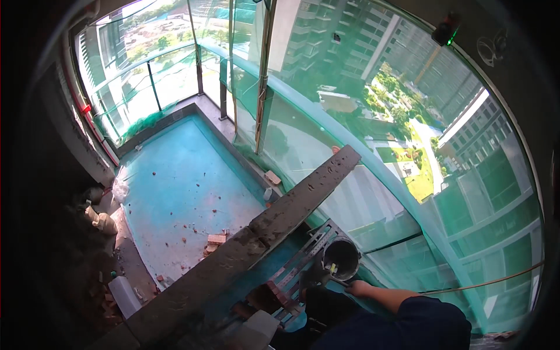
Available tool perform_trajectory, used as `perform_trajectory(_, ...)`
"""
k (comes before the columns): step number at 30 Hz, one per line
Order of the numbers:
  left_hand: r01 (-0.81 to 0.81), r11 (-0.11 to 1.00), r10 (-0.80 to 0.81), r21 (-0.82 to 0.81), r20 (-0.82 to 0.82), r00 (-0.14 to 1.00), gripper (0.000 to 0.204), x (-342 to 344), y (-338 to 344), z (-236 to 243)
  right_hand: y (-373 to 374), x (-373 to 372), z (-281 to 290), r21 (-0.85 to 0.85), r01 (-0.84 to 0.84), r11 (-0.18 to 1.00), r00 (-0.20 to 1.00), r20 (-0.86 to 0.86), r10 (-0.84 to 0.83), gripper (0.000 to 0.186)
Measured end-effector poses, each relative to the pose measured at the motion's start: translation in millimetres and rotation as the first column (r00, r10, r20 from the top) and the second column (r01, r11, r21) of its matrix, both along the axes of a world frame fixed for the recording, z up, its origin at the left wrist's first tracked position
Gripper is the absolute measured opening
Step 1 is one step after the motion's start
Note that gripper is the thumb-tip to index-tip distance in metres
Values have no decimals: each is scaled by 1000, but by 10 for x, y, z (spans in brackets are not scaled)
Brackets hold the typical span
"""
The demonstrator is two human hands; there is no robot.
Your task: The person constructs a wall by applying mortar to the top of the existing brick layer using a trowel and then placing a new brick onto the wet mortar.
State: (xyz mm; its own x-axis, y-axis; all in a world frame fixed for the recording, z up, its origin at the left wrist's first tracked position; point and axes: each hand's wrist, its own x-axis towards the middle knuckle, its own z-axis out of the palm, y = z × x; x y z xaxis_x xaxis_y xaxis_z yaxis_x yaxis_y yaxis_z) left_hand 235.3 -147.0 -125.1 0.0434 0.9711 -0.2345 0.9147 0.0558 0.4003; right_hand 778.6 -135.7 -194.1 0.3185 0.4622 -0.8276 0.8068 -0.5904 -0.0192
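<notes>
Little rm, R hand (360,289) nr bkt rim (359,256)

Obstacle left of bucket (344,256): low wall (221,263)

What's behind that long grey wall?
Behind the wall, reddish brick pieces and scattered debris lie on a blue floor. The wall hides whatever lies right against its far side.

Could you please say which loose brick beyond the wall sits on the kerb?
The single pale brick beside the green netting; the reddish bricks near the wall lie on blue flooring.
</notes>
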Motion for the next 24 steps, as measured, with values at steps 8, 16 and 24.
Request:
perform_trajectory(8,295,955,-295,29,204,934,124,2131,1953,1651,168,443,552,6,737,676,663,-206,-720,37)
perform_trajectory(16,547,823,-15,-152,957,289,107,4304,3721,2963,-966,934,346,53,986,158,165,-195,-967,31)
perform_trajectory(24,585,811,-285,22,887,362,78,6239,4944,3592,-2172,435,155,10,939,-344,-341,-107,-934,30)
